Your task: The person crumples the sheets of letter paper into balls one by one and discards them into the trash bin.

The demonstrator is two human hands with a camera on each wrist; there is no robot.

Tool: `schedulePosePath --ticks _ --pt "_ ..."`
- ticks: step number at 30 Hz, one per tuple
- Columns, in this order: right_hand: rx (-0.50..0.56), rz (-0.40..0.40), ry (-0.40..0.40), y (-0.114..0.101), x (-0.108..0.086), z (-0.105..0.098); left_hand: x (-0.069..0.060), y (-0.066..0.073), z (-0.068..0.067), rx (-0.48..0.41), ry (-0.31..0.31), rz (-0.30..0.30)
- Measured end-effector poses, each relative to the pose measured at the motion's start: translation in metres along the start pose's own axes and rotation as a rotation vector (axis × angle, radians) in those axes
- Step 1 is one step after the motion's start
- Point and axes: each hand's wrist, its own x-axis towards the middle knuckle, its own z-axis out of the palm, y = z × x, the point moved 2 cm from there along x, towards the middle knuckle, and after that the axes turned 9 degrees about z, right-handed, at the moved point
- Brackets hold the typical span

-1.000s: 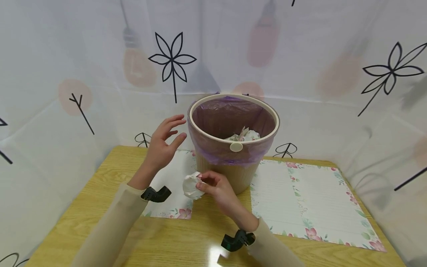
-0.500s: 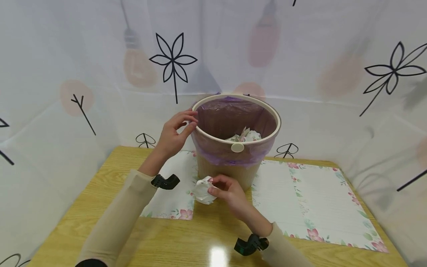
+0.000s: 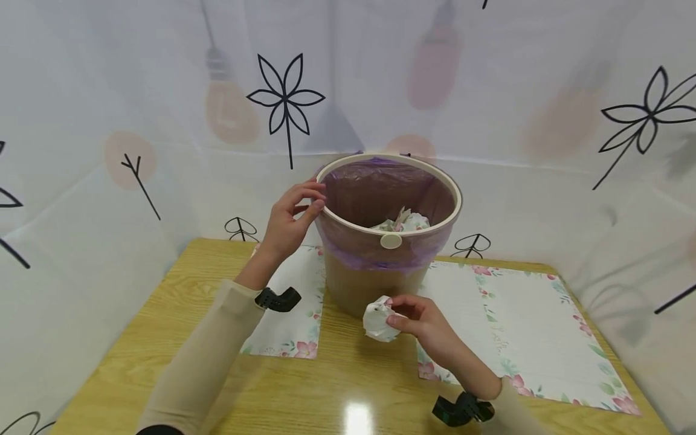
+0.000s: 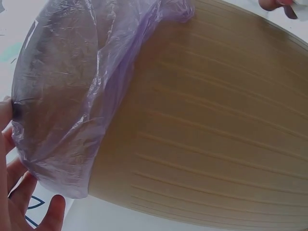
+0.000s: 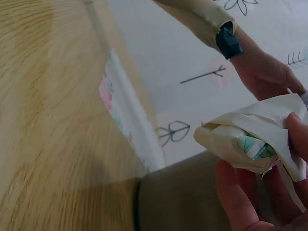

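A beige bin [image 3: 375, 281] lined with a purple bag [image 3: 348, 251] stands upright at the table's centre, with crumpled papers [image 3: 414, 222] inside. My left hand [image 3: 286, 223] rests its fingertips on the bin's left rim. Seen from the left wrist, its fingers [image 4: 21, 192] lie loosely bent beside the bag [image 4: 72, 106]. In front of the bin, my right hand [image 3: 426, 326] pinches a crumpled white paper ball [image 3: 379, 320] by its right side. In the right wrist view, thumb and fingers [image 5: 238, 197] hold that paper [image 5: 250, 125], which shows green print.
One flower-bordered sheet [image 3: 288, 320] lies on the wooden table [image 3: 283, 393] left of the bin. More flower-bordered paper [image 3: 544, 338] lies to the right. A white patterned cloth [image 3: 348, 78] hangs behind and at both sides.
My left hand has moved right, from beside the bin onto its rim. My right hand has carried the paper ball to the right, in front of the bin.
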Motion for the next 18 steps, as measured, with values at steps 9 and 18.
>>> schedulePosePath --ticks 9,18 --pt "-0.094 -0.021 0.054 -0.013 -0.02 -0.047 -0.001 -0.001 0.002 -0.016 0.027 0.002" --pt "-0.07 -0.095 0.086 -0.049 -0.031 -0.092 -0.001 -0.001 0.003 -0.009 0.041 -0.003"
